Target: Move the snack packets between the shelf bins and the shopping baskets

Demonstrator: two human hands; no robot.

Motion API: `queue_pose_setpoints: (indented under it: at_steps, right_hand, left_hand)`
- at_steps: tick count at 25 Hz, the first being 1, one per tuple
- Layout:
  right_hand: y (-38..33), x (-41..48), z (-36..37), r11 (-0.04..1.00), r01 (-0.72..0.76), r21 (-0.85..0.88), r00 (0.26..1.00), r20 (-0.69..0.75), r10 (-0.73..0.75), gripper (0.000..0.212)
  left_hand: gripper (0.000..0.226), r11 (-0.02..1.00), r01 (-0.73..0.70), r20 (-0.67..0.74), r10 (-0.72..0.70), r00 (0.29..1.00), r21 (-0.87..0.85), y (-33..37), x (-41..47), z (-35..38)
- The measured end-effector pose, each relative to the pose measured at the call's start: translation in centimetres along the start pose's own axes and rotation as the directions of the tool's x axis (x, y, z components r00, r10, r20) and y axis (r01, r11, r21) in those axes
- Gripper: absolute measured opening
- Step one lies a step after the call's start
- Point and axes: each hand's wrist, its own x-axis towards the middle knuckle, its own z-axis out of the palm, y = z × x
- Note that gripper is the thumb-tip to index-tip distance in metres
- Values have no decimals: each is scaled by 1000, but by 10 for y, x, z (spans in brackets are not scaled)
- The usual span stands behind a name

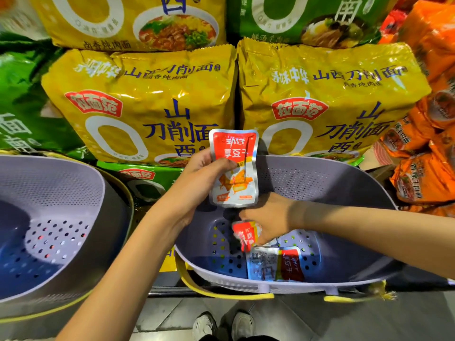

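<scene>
Left hand (197, 173) is closed on 1 red-white snack packet (234, 168), held upright above the right basket (344, 183). Right hand (268, 217) is pinched on a 2nd packet (245, 235) inside it. A 3rd packet (275, 264) is lying on its floor. Left basket (56, 193) is seen alongside, noodle bags (147, 102) behind.

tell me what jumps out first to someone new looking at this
A red and white snack packet held up by the left hand at centre, before two big yellow noodle bags on the shelf. Below it, the right hand grips another packet inside the right lilac basket.
</scene>
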Motion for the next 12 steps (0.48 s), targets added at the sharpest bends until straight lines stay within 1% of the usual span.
queue_pose_setpoints:
  at_steps: [1,2,3,4,5,6,7,8,9,10,11,12]
  right_hand:
    - [5,-6,-5,997,-25,75,1000,3,24,56]
    - [9,-17,-9,972,-51,231,999,15,49,53]
    - [13,-30,-15,882,-39,470,999,-11,50,48]
    - [19,-43,-18,713,-17,701,997,-39,62,42]
    - [24,-58,-20,468,19,883,994,-66,85,40]
    - [28,-71,-21,199,33,979,990,-59,127,46]
    - [33,-82,-16,-85,40,996,989,-28,142,56]
    - [38,-91,-11,-307,37,951,991,5,133,62]
    - [40,-100,-9,-458,47,888,995,1,104,63]
    - [40,-105,-8,-544,55,837,997,-16,77,59]
    - [38,-108,-9,-610,64,789,998,-40,53,56]
    - [36,-110,-9,-660,71,748,997,-55,45,57]
  left_hand:
    - [22,1000,-3,-8,3,1000,-11,0,0,0]
    - [21,1000,-8,-17,8,1000,-18,1,0,0]
    - [21,1000,-15,-24,15,1000,-22,1,0,-1]
    - [20,999,-22,-31,21,999,-29,0,0,-2]
    - [20,999,-28,-39,27,999,-40,0,0,-2]
    - [19,998,-31,-43,29,999,-52,0,0,-3]
    - [19,998,-32,-44,29,999,-58,-1,0,-3]
    - [19,998,-31,-42,29,999,-56,-1,0,-3]
    - [18,998,-31,-39,29,999,-49,-1,-1,-2]
    - [18,999,-28,-38,26,999,-38,0,-2,-2]
    - [18,999,-22,-36,21,999,-26,0,-2,-2]
    - [18,1000,-13,-37,13,999,-15,1,-2,-1]
